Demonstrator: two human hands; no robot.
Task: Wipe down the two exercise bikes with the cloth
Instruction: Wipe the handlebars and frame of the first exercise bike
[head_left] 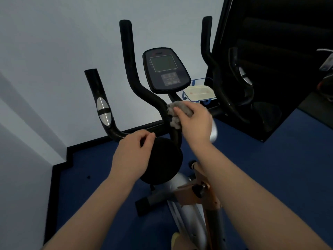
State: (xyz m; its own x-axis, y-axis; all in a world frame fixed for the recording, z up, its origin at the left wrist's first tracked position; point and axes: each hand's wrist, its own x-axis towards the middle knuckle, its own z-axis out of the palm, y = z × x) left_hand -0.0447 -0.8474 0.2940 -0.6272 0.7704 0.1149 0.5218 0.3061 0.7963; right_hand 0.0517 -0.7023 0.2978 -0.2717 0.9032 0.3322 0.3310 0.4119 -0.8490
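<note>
A black and silver exercise bike (182,188) stands right in front of me, with black handlebars (129,65) and a grey console (164,69). My right hand (194,121) grips a crumpled grey cloth (177,112) and presses it against the curved base of the left upright handlebar. My left hand (133,152) curls round the lower bar near the side grip that carries a silver sensor (103,111). A second bike is only partly visible at the far right edge (326,82).
White wall ahead and to the left, with a black skirting (90,143). A tall black panel (270,60) stands to the right. A small blue-framed shelf with a cream tray (199,92) sits behind the console. Blue floor (270,168) surrounds the bike.
</note>
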